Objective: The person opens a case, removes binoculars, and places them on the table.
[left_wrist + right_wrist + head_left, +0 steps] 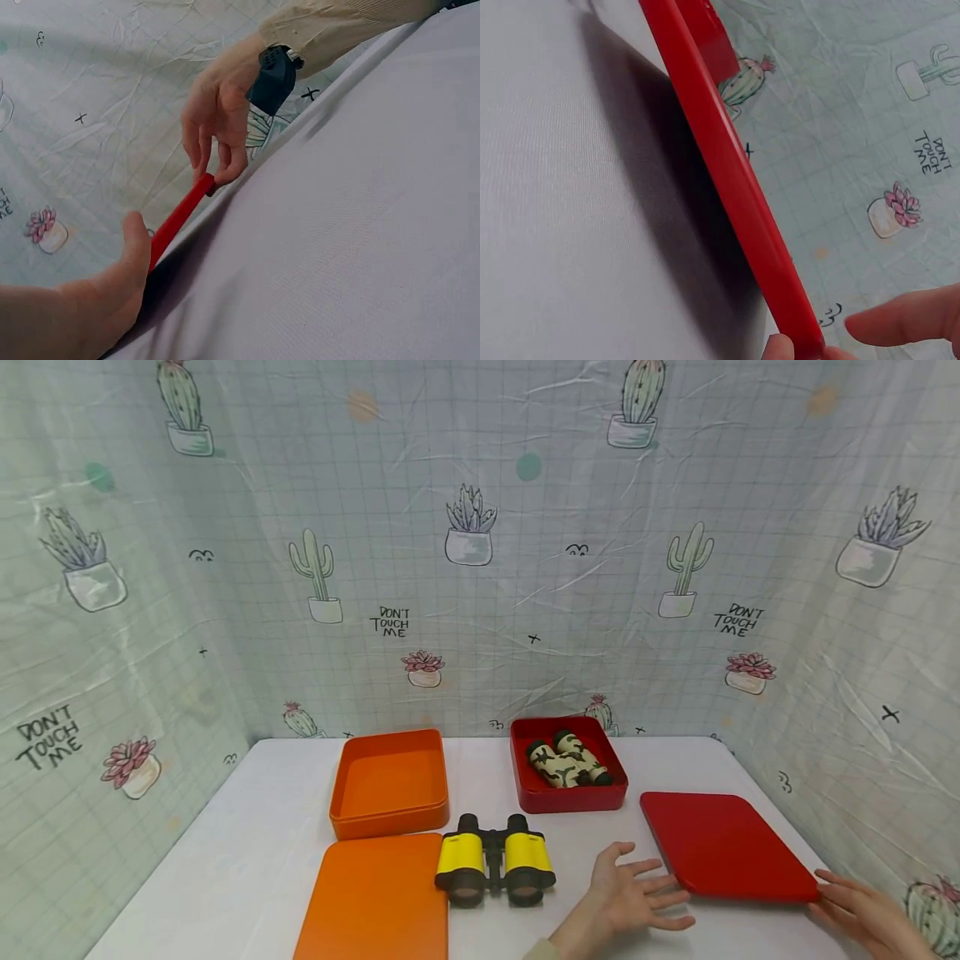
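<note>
A red lid (731, 845) with rounded corners is raised off the white table at the right, its shadow showing beneath it in the right wrist view. My right hand (862, 912) grips the lid's near right corner with its fingertips. Beside the near left corner, my left hand (633, 893) is palm up with fingers spread, fingertips right at the lid's edge. Farther back stands a red box (573, 802) holding camouflage binoculars (557, 768). Black and yellow binoculars (461, 853) lie on the table left of my left hand.
An open orange box (393, 823) stands at the back left, with a flat orange lid (378, 902) in front of it. Cactus-print sheeting (480, 668) walls the white table (202, 877) at the back and both sides.
</note>
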Available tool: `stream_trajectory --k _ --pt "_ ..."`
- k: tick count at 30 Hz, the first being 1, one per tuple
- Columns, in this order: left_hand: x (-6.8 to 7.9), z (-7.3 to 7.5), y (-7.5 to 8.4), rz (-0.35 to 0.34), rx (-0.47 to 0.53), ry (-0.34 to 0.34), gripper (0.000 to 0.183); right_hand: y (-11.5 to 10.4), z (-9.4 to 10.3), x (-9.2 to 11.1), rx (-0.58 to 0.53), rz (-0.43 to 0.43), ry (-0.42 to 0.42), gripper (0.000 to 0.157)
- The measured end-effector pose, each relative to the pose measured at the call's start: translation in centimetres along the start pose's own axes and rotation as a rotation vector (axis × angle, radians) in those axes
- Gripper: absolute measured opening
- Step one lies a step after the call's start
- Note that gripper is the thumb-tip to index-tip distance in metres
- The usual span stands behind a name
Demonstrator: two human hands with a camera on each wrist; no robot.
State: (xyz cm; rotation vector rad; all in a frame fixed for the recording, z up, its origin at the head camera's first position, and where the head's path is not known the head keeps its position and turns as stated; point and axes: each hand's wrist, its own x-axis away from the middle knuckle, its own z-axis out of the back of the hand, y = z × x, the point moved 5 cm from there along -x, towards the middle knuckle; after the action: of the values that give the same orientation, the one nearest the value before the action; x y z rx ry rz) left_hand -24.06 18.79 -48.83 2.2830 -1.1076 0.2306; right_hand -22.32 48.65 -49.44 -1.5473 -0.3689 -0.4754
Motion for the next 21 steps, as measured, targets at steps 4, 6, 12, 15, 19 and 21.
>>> stream_trajectory --k 4,6,12,15,19,21 --pt "-0.4 0.0 0.1 -0.040 0.020 0.008 0.067 -0.2 -0.2 -0.3 -0.053 -0.006 0.021 0.083" --pt "-0.7 -0.1 0.0 -0.058 0.032 0.015 0.068 -0.2 -0.3 -0.6 -0.105 -0.018 0.053 0.081" --pt "-1.5 -0.1 -0.3 -0.090 0.064 0.034 0.071 -0.4 -0.3 -1.3 -0.308 -0.050 0.256 0.068" --pt "-1.8 0.0 -0.5 -0.089 0.069 0.046 0.071 -0.3 -0.4 -1.4 -0.346 -0.062 0.339 0.062" --pt "-1.9 0.2 -0.7 -0.088 0.067 0.066 0.071 -0.3 -0.6 -1.2 -0.357 -0.067 0.385 0.061" --pt "-1.8 0.3 -0.7 -0.091 0.061 0.074 0.071 -0.5 -0.7 -1.1 -0.348 -0.059 0.392 0.061"
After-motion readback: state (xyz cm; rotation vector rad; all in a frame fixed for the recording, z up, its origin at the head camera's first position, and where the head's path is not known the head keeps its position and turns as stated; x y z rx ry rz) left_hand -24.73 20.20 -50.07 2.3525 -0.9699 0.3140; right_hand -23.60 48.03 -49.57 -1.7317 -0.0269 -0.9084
